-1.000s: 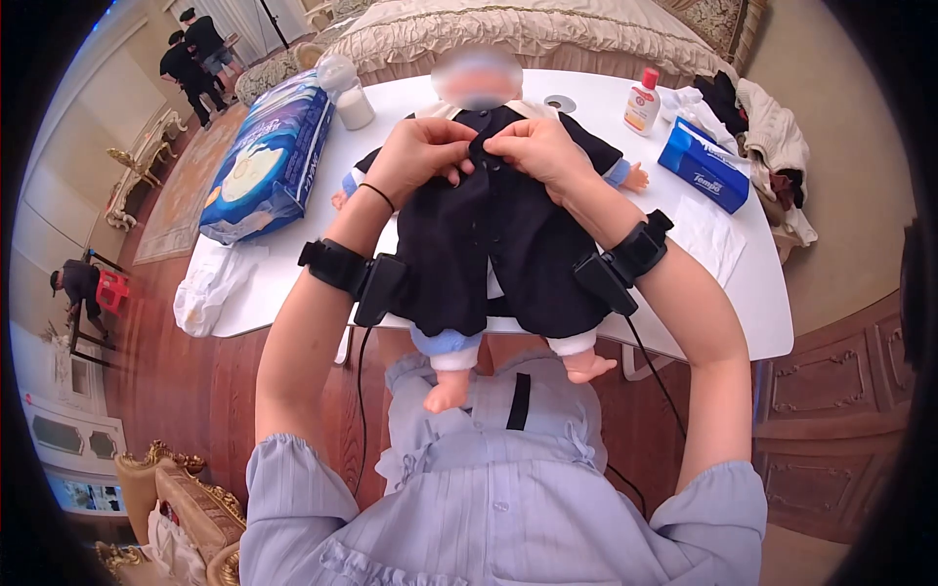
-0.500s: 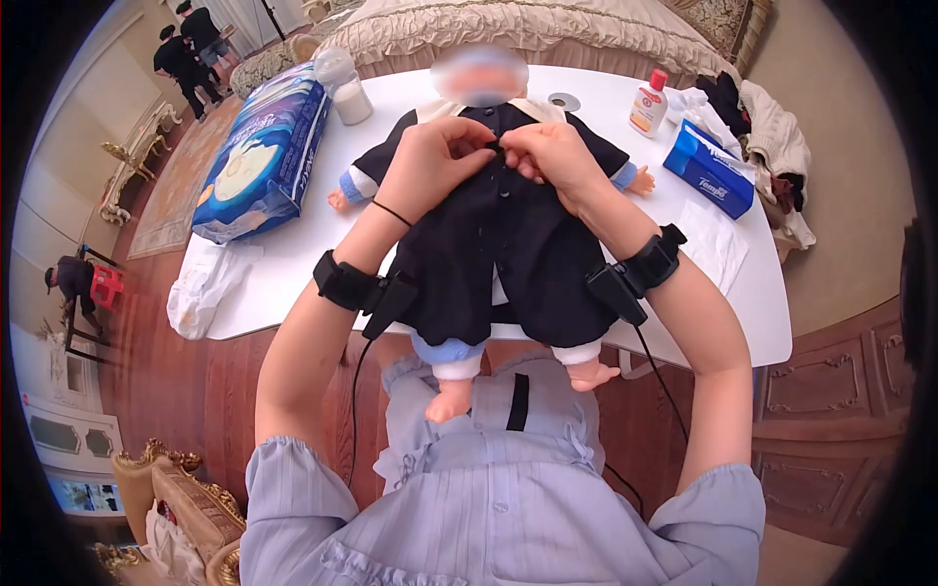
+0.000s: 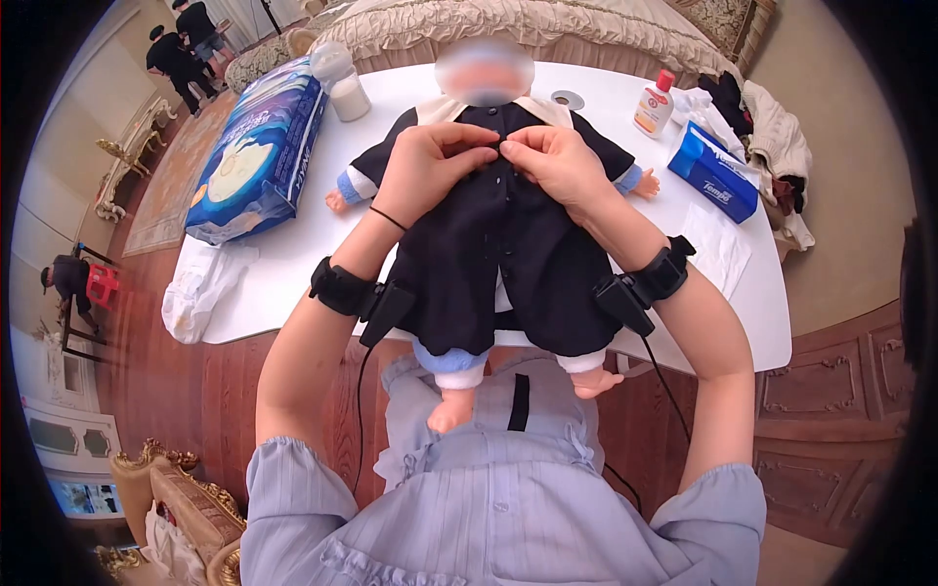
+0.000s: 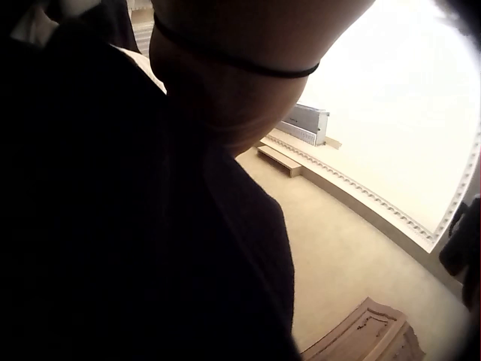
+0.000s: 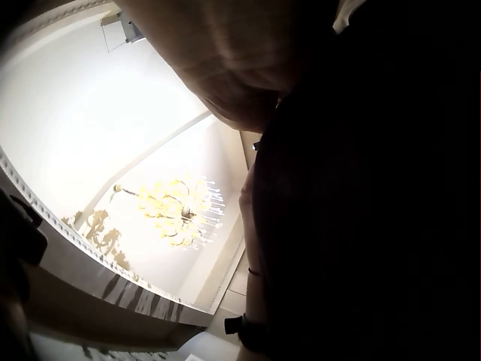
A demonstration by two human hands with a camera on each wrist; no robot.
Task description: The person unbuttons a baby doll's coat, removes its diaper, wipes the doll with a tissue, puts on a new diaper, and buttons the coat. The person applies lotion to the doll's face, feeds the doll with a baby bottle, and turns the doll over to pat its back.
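Observation:
A doll in a black buttoned garment with a pale collar lies face up on the white table, its feet over the near edge. At the upper chest, the left hand pinches the front of the garment between thumb and fingers. Close beside it, the right hand pinches the cloth at the same row of buttons. Fingertips of both hands nearly meet, and the button between them is hard to make out. Dark cloth fills much of both wrist views, where the fingertips are hidden.
On the left stand a blue diaper pack and a white bottle, with a crumpled white item nearer. On the right are a red-capped bottle, a blue tissue pack and piled clothes. Several people are in the background.
Both hands have shifted slightly right in the head view, still at the garment's upper front. The left fingers have spread a little, and more of the collar shows above the hands.

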